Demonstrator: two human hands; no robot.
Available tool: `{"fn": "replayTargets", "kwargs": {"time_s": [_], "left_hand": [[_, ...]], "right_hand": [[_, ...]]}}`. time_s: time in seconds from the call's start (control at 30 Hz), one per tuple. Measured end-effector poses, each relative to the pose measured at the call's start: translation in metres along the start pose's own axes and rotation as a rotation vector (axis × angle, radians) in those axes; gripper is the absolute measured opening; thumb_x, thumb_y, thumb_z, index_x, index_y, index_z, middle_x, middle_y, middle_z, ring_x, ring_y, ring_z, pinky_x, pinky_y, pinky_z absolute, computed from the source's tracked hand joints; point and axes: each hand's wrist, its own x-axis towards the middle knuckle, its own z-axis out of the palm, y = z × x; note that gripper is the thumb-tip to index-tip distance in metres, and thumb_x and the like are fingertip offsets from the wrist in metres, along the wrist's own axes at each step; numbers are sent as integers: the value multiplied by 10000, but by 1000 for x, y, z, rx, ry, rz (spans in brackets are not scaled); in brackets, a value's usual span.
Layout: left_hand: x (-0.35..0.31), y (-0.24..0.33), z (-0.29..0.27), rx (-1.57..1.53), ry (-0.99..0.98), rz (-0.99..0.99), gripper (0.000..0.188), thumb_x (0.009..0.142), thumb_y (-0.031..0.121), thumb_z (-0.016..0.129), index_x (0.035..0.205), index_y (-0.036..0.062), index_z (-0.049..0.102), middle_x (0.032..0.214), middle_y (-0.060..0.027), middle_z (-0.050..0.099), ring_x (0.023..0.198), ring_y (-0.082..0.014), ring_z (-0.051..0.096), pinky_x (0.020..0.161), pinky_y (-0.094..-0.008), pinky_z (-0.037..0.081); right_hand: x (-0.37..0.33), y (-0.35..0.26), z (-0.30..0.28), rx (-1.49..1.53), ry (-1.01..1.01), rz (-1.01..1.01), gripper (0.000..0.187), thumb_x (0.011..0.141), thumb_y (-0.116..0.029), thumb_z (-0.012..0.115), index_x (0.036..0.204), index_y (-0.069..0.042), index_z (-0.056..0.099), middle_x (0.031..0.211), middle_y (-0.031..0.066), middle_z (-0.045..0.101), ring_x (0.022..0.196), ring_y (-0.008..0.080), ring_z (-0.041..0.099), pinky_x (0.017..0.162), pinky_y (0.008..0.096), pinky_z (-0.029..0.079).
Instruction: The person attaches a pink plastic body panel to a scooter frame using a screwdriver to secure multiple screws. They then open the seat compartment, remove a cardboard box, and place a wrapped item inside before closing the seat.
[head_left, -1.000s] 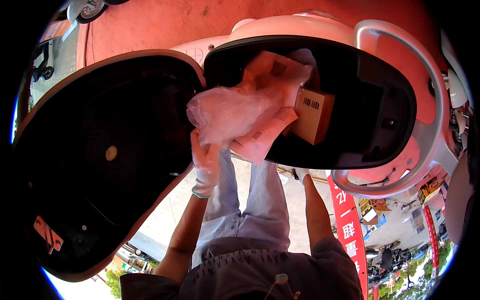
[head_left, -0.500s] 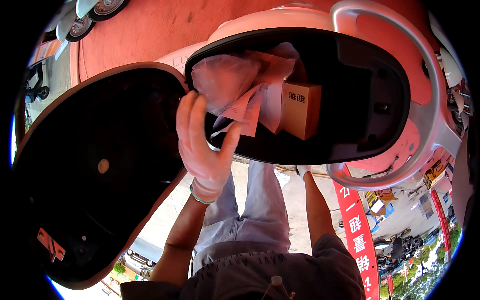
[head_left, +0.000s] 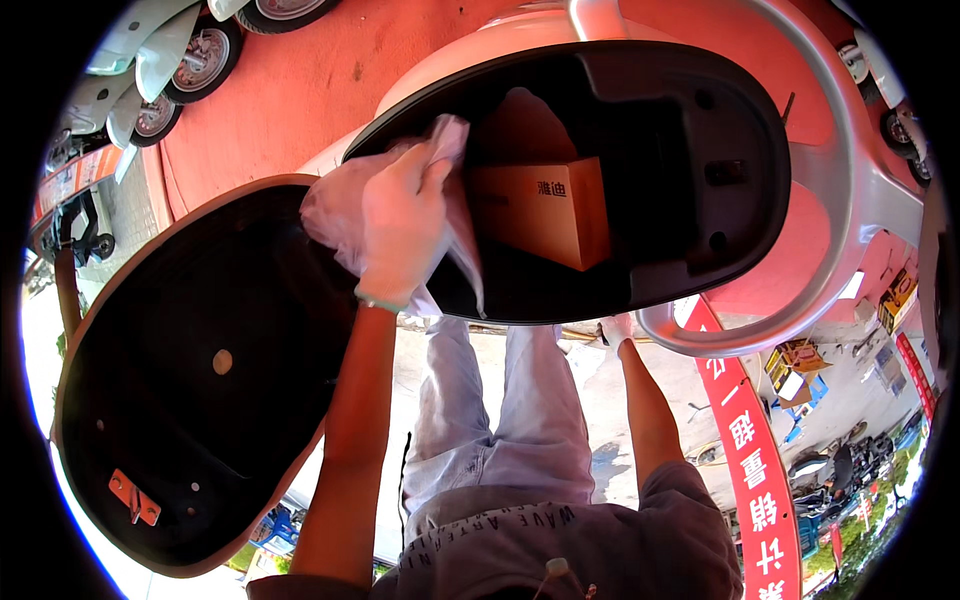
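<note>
My left hand (head_left: 403, 220), in a white glove with a greenish cuff, is closed on a crumpled clear plastic bag (head_left: 335, 215), which seems to have paper with it. The bag is bunched above the left end of a black oval storage bin (head_left: 665, 240) in a scooter. A brown cardboard box (head_left: 540, 210) lies in the bin, right of the bag. To the left, the bin's dark-lined lid (head_left: 180, 400) hangs open. Below the bin's right half is my right hand (head_left: 616, 328), also gloved in white; its fingers are mostly hidden.
A silver loop-shaped rail (head_left: 850, 240) curves around the bin's right end. Other scooters' wheels (head_left: 205, 62) stand at the upper left on red flooring (head_left: 330, 75). A red banner (head_left: 750, 470) runs down the lower right, near open cartons (head_left: 797, 370) on the ground.
My left hand has gone from open fingers at the bin's edge to gripping the plastic bag, lifting it off to the left. More of the cardboard box shows. The whole view has shifted slightly.
</note>
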Motion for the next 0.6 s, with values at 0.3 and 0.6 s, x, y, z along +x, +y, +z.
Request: {"fn": "replayTargets", "kwargs": {"time_s": [0.3,0.6], "left_hand": [[-44,4,-74,-473,199,-317,288,973,236,459,1006,-30,565,843,15,529,758,-38,444,673,-191,380],[-74,39,-105,-549,302,-282,364,955,298,500,1122,-24,525,910,-36,573,801,-91,511,734,-232,420]], "right_hand": [[-24,7,17,160,16,-6,230,757,-187,591,707,36,563,597,85,568,498,166,565,487,292,463],[-156,45,-19,277,150,-11,111,743,-40,599,678,1,519,636,67,554,546,134,528,495,282,426]]}}
